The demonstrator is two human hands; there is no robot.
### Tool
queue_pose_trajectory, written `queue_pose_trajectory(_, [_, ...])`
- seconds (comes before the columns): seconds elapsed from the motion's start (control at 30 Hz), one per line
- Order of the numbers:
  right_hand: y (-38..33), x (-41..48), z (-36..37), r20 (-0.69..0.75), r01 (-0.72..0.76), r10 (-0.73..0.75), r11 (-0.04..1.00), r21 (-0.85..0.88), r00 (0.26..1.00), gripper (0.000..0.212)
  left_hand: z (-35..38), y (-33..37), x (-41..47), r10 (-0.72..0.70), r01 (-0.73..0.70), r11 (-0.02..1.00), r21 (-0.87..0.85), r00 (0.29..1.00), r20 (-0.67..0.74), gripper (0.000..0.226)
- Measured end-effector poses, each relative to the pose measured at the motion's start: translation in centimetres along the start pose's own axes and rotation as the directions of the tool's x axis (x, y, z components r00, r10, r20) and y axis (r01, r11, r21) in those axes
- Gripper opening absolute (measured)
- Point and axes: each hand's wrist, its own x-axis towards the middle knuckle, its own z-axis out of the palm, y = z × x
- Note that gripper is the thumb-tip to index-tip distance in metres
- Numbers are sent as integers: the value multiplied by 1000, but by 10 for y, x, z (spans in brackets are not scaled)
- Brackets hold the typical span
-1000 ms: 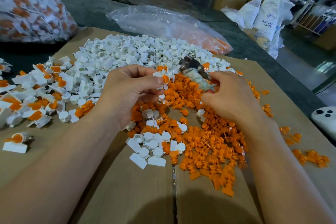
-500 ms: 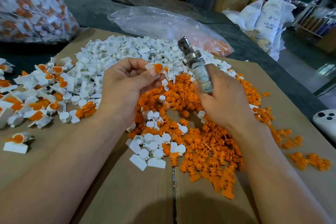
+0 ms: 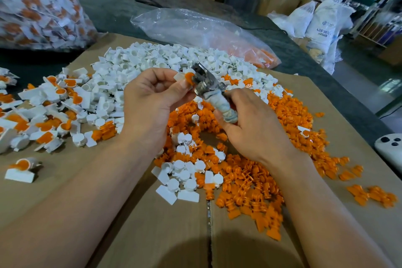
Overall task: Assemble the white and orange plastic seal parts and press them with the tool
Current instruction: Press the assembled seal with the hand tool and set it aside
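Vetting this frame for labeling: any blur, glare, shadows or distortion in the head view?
Head view: left hand, the seal it pinches, right hand and tool fairly sharp; big bag of seals at top left smeared; sheen on the clear plastic bag; soft dark shadow on the cardboard at bottom centre; wide-angle stretch at the edges.

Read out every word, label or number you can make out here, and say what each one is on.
"ABS RESI", its end out of sight: on the white sack at far right.
Line under it and the logo print above it: too blurred to read.
Small label on the cardboard box in the background: too small to read.
Nothing else is readable.
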Motion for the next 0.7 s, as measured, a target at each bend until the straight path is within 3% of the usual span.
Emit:
queue_pose_trajectory(0.23, [-4, 0, 1, 19, 38, -38, 999, 38, 999, 19, 0, -1, -1, -5, 6, 1000, 15, 1000, -25, 14])
queue_pose_trajectory(0.7, [-10, 0, 0, 74, 30, -40, 991, 132, 996, 16, 0, 1, -2, -45, 51, 996, 75, 996, -80, 21])
